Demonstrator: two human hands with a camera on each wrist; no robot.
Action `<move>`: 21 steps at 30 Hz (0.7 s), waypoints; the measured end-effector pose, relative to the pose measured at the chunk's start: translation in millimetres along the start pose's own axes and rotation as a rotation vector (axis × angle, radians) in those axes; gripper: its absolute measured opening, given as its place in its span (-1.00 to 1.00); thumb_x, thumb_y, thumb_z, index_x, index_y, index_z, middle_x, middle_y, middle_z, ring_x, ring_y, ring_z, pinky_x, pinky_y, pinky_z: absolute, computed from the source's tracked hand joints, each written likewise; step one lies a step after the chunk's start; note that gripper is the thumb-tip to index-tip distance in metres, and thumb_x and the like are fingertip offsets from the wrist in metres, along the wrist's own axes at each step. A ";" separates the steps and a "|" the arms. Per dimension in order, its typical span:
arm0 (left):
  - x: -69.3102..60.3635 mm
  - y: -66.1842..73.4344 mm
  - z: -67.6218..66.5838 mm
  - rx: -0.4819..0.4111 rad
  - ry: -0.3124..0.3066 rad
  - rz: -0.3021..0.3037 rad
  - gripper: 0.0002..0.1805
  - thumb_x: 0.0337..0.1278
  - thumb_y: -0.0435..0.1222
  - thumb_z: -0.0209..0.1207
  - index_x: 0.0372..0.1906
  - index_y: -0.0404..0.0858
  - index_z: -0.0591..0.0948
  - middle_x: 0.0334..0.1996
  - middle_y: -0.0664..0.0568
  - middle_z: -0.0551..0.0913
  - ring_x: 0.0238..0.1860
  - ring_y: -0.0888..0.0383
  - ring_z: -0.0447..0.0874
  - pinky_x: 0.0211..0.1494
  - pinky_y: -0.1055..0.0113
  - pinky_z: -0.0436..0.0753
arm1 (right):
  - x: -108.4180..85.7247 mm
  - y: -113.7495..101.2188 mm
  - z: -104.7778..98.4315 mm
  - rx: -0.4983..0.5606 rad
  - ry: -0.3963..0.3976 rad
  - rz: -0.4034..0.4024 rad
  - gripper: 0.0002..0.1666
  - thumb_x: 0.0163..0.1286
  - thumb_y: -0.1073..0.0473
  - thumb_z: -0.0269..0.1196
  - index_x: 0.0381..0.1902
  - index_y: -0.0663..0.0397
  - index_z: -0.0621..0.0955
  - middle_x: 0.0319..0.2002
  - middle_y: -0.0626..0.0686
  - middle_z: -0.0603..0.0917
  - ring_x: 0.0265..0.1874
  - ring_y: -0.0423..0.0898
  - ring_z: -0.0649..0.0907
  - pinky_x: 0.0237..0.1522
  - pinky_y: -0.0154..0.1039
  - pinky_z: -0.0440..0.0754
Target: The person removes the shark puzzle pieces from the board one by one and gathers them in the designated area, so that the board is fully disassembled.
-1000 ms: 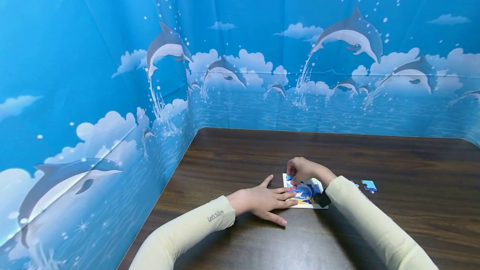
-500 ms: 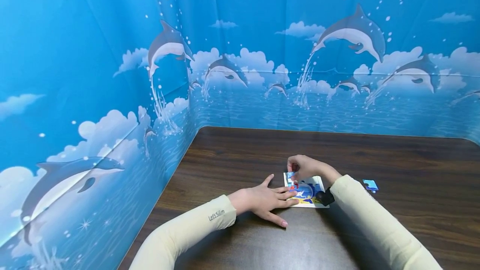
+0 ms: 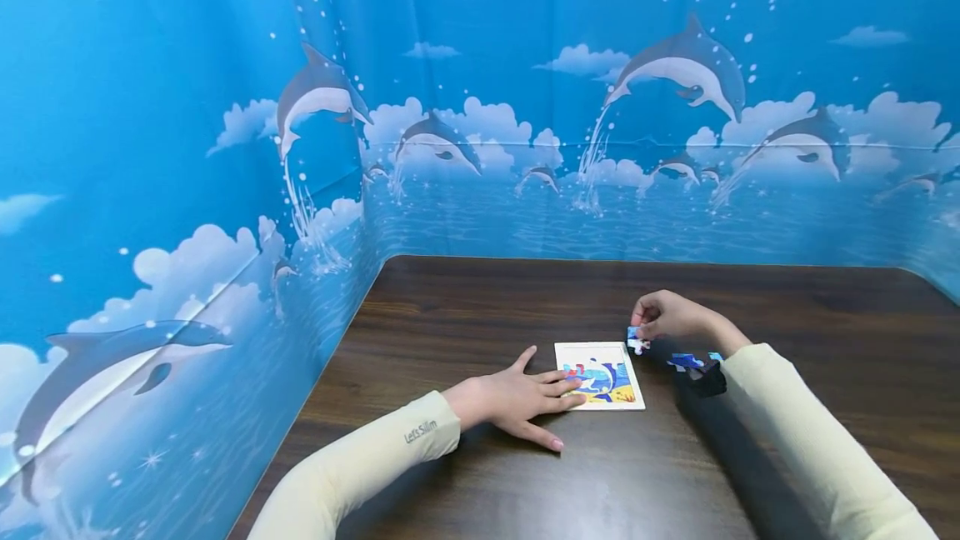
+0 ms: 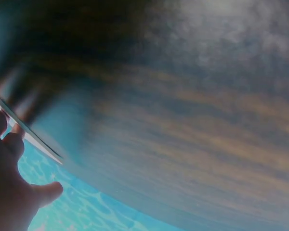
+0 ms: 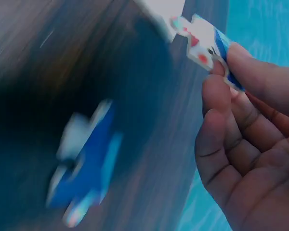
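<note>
My left hand (image 3: pixel 517 398) lies flat with spread fingers, its fingertips resting on the left part of a white-framed puzzle board (image 3: pixel 600 352). Dolphin-picture pieces fill the board's lower part; its upper strip shows bare white. To the right of the board's far corner, my right hand (image 3: pixel 675 315) pinches a jigsaw piece (image 3: pixel 637 342) between thumb and fingers. In the right wrist view that jigsaw piece (image 5: pixel 207 45) is white, blue and red. The left wrist view shows the board (image 4: pixel 43 147) nearly edge-on beside my left hand (image 4: pixel 14 183).
Loose blue jigsaw pieces (image 3: pixel 684 362) lie on the dark wooden table (image 3: pixel 480 298) below my right wrist, partly behind a black wrist camera (image 3: pixel 708 383). A blue dolphin-print curtain (image 3: pixel 480 107) borders the table at the back and left.
My right hand has moved from the board's upper left out to the right, carrying the jigsaw piece off the board. The left hand keeps its place on the board.
</note>
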State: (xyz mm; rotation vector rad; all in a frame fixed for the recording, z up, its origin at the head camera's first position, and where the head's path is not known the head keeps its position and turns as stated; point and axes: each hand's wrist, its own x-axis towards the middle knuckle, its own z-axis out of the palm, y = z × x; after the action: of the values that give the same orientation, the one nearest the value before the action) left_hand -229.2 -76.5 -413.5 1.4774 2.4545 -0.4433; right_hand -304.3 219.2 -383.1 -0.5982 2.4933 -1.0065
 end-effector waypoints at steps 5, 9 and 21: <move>-3.7 -3.1 0.1 0.004 0.017 -0.002 -0.15 0.17 0.38 -0.29 0.49 0.18 -0.16 0.52 0.26 -0.18 0.52 0.27 -0.23 0.47 -0.19 -0.14 | -14.8 17.3 -7.2 0.035 -0.007 0.078 -0.88 0.24 0.37 0.23 -0.31 0.37 0.53 -0.45 0.03 0.59 -0.46 -0.15 0.54 -0.36 -0.20 0.55; -4.7 -3.3 0.8 -0.002 0.024 -0.001 -0.15 0.17 0.38 -0.28 0.49 0.17 -0.15 0.52 0.24 -0.17 0.53 0.25 -0.22 0.46 -0.19 -0.14 | -19.8 25.4 -6.7 0.013 -0.020 0.068 -0.87 0.24 0.34 0.25 -0.32 0.36 0.55 -0.47 0.00 0.59 -0.48 -0.19 0.51 -0.37 -0.23 0.55; -1.5 -1.4 0.4 -0.037 0.009 0.025 -0.15 0.18 0.36 -0.25 0.49 0.15 -0.16 0.52 0.22 -0.18 0.53 0.24 -0.24 0.46 -0.21 -0.20 | -14.9 23.1 14.3 0.009 0.013 0.060 -0.91 0.22 0.35 0.27 -0.37 0.33 0.59 -0.48 0.01 0.61 -0.49 -0.17 0.51 -0.38 -0.26 0.54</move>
State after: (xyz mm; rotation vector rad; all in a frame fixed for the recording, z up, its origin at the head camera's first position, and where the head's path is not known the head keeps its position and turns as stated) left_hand -229.7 -78.5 -413.1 1.4965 2.4355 -0.3845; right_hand -290.3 234.0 -406.5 -0.5122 2.5011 -1.0011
